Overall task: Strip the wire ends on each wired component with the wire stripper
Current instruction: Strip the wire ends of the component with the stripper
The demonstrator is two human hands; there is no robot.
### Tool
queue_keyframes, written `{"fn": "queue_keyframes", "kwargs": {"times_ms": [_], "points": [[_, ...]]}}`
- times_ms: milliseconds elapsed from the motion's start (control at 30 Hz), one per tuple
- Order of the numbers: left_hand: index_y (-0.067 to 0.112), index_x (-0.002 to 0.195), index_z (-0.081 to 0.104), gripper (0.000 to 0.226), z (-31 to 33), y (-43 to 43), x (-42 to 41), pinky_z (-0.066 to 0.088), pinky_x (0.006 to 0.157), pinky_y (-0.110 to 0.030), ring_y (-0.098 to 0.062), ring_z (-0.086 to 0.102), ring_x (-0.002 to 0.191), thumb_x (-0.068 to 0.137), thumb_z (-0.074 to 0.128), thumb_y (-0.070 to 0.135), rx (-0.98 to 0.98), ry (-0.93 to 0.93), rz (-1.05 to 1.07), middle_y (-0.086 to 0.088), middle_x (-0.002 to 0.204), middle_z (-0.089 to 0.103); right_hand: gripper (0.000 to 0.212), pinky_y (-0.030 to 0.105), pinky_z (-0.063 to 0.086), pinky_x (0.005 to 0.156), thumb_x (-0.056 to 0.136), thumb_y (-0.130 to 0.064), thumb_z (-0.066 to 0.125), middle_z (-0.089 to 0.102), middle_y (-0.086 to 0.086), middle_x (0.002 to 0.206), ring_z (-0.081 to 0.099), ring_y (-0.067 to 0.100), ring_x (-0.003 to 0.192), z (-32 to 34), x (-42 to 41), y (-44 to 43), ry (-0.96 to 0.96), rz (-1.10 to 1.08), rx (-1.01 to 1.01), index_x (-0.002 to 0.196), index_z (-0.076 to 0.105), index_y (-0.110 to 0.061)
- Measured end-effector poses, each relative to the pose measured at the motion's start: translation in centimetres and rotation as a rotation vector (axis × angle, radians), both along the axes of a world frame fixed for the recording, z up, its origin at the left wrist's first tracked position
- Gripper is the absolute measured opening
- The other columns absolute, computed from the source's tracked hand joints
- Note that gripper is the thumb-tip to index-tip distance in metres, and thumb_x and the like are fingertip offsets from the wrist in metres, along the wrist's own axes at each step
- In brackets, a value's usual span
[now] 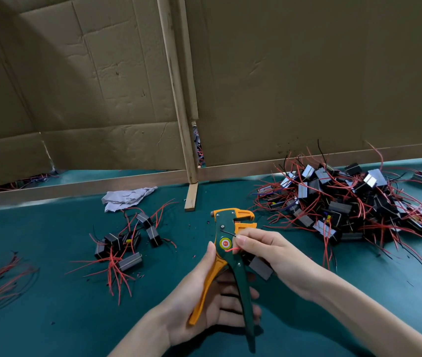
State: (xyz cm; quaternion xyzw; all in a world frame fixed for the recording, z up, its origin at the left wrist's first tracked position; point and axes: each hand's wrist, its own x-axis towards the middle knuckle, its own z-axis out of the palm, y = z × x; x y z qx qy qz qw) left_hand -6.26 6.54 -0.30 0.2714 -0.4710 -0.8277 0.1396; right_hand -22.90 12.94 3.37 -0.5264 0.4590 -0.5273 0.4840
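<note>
Fingers (226,302) of the left hand (204,300) curl round the handles of the wire stripper (230,248), held upright above the green table (50,318). The right hand (264,251) pinches thin wires against the tool's head, with a grey wired component (261,267) tucked under its palm. A big heap of components (346,202) lies far right, a smaller cluster (125,243) lies left, and crumpled paper (125,198) sits behind that.

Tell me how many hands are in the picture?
2. The left hand holds the wire stripper by its handles, bottom middle. The right hand, just right of it, holds a wired component, pinching its wire at the tool. None looks hidden.
</note>
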Motion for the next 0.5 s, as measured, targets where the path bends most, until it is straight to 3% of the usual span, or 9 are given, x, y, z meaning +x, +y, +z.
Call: {"fn": "queue_keyframes", "kwargs": {"times_ms": [233, 333, 433, 500], "points": [[0.011, 0.105, 0.073, 0.083, -0.2, 0.1, 0.0, 0.050, 0.093, -0.045, -0.035, 0.066, 0.096, 0.072, 0.037, 0.078, -0.077, 0.022, -0.012, -0.016, 0.092, 0.068, 0.023, 0.011, 0.040, 0.061, 0.093, -0.028, 0.052, 0.059, -0.007, 0.071, 0.053, 0.003, 0.063, 0.5, 0.0, 0.3, 0.048, 0.043, -0.025, 0.080, 0.061, -0.011], [0.013, 0.109, 0.072, 0.082, -0.2, 0.4, -0.1, 0.053, 0.086, -0.046, -0.035, 0.067, 0.091, 0.071, 0.038, 0.077, -0.115, 0.064, 0.021, -0.014, 0.089, 0.067, 0.022, 0.018, 0.041, 0.054, 0.089, -0.029, 0.055, 0.058, 0.001, 0.069, 0.054, 0.013, 0.058, 0.8, -0.6, 0.3, -0.024, 0.039, 0.024, 0.073, 0.061, -0.015], [0.005, 0.098, 0.070, 0.082, 0.0, 0.4, 0.1, 0.055, 0.076, -0.045, -0.036, 0.067, 0.082, 0.070, 0.039, 0.075, -0.147, 0.087, 0.048, -0.021, 0.089, 0.066, 0.023, 0.026, 0.045, 0.067, 0.084, -0.028, 0.061, 0.067, 0.012, 0.087, 0.065, 0.022, 0.075, 1.0, -1.4, 0.3, -0.076, -0.003, 0.071, 0.067, 0.054, -0.014], [0.001, 0.099, 0.065, 0.083, 0.0, 0.2, 0.4, 0.055, 0.076, -0.043, -0.035, 0.067, 0.081, 0.071, 0.034, 0.072, -0.189, 0.068, 0.046, -0.024, 0.095, 0.067, 0.025, 0.033, 0.049, 0.074, 0.083, -0.021, 0.062, 0.069, 0.015, 0.087, 0.066, 0.024, 0.077, 1.1, -1.8, 0.3, -0.146, -0.004, 0.066, 0.066, 0.047, -0.010]]}}
